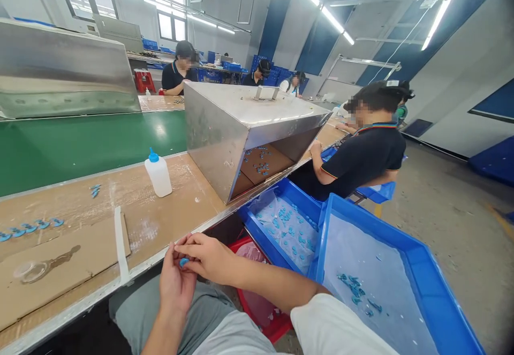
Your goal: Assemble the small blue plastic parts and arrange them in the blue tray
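My left hand (175, 280) is palm up near the table edge, its fingers curled around a small blue piece (183, 262). Over it reaches my right hand (206, 257), thumb and fingers closed on the same piece. Most of the piece is hidden by my fingers, so its full shape does not show. On the table to the left lie a row of small blue parts (30, 228) and a little cluster of blue parts (95, 190). A white squeeze bottle with a blue cap (159, 177) stands beyond my hands.
A metal hood (217, 141) stands on the table, small parts inside. Blue trays of parts (437, 296) (277, 253) sit at my right, above a red bin (277, 329). Cardboard (92, 245) with a clear shallow dish (30, 272) lies left. A co-worker (369, 146) sits close by.
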Demonstrator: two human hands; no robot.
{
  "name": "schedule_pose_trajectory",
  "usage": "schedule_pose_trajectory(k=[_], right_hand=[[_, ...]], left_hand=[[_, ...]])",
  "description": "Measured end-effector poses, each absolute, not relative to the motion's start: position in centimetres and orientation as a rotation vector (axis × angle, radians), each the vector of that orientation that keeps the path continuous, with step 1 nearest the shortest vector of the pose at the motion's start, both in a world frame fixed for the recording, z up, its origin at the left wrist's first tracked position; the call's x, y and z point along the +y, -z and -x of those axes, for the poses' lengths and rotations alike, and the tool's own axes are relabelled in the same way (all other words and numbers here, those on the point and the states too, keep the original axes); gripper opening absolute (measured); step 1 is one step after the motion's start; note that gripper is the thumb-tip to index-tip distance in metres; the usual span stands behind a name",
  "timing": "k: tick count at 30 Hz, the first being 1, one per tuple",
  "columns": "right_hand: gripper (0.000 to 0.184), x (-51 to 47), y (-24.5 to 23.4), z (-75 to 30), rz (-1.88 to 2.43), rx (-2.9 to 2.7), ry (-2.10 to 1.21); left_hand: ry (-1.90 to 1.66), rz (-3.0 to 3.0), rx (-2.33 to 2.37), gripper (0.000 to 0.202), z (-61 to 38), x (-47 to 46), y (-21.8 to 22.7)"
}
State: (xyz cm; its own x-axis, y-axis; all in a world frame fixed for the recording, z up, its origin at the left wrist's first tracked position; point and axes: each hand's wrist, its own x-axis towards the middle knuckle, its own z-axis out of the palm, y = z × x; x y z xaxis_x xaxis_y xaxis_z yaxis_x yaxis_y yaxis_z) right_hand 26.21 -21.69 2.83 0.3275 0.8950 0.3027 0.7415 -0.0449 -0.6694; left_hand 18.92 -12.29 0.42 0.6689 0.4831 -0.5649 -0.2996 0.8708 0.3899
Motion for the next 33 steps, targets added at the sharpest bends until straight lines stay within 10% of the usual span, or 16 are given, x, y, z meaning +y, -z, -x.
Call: schedule_pose_trajectory(k=[11, 33], right_hand=[[0.040, -18.8, -2.7, -23.4, 1.067, -0.392, -0.766], [0.033, -13.6, -2.5, -20.9, 1.224, -0.474, -0.807]], left_hand=[[-0.471, -0.353, 0.528, 0.033, -15.5, -10.3, -0.7], [-0.794, -0.156, 0.465, 0.029, -12.0, -7.8, 0.0]])
